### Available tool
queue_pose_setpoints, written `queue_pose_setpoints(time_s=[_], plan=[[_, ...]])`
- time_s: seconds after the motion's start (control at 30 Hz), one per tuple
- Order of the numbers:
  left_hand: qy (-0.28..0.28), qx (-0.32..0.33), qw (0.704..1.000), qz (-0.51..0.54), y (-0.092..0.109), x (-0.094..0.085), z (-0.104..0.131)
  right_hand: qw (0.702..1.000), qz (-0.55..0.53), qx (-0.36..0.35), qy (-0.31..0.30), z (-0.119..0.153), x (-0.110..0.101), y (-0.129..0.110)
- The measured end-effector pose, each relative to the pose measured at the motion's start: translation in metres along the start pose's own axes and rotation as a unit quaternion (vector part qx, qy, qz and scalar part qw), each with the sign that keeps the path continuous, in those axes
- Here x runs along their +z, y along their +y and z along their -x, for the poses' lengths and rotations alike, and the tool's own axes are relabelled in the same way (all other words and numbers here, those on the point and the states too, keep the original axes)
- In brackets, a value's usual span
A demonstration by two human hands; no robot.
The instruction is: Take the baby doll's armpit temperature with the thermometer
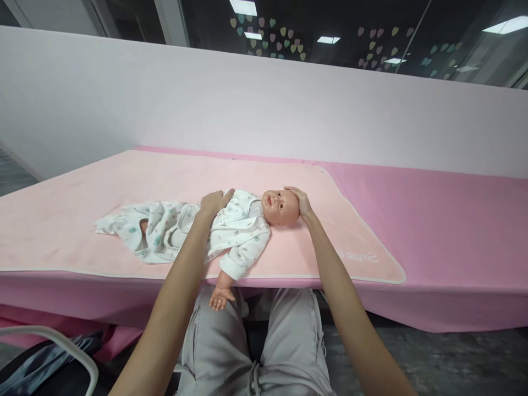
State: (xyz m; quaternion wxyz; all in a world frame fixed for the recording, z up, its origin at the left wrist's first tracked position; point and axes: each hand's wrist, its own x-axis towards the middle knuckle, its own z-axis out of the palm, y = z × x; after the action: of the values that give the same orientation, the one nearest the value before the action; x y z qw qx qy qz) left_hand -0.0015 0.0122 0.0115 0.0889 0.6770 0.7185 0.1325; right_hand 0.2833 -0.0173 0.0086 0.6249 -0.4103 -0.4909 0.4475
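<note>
A baby doll (237, 225) lies on its back across a pale peach mat (363, 236), its bald head (282, 208) to the right. It wears a white printed jacket and matching bottoms (157, 220) that stretch off to the left. My left hand (215, 202) grips the doll's far side at the waist; the thumb shows and the other fingers are mostly hidden. Cupped around the crown of its head is my right hand (301, 201), fingers curved over the far side. The doll's near arm (223, 289) hangs past the table's front edge, palm up.
Under the mat a pink cloth (445, 231) covers the table. A white partition (264, 110) rises behind it, with dark windows bearing heart stickers above. My legs (289, 335) are beneath the front edge. A curved pale chair frame (61, 341) with dark fabric stands at lower left.
</note>
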Motion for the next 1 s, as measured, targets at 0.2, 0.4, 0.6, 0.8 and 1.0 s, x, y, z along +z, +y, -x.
queue_pose_setpoints(time_s=[0.2,0.4,0.6,0.8,1.0], plan=[[0.001,-0.001,1.0,0.001,-0.0007,0.0009,-0.001,1.0,0.016,-0.002,-0.018,-0.0024,-0.0012,0.0028],[0.001,-0.002,1.0,0.004,-0.0018,0.0023,-0.0037,1.0,0.023,-0.016,-0.011,-0.0033,-0.0026,0.0044],[0.008,-0.003,1.0,0.018,-0.0028,0.0036,-0.0046,0.999,0.023,-0.005,-0.025,-0.0002,-0.0008,0.0003],[0.012,-0.002,1.0,0.016,-0.0016,0.0015,-0.0004,1.0,0.005,-0.004,-0.014,-0.0023,-0.0019,0.0038],[0.015,0.004,1.0,0.023,-0.0009,0.0014,0.0013,1.0,0.003,-0.008,-0.024,-0.0041,-0.003,0.0063]])
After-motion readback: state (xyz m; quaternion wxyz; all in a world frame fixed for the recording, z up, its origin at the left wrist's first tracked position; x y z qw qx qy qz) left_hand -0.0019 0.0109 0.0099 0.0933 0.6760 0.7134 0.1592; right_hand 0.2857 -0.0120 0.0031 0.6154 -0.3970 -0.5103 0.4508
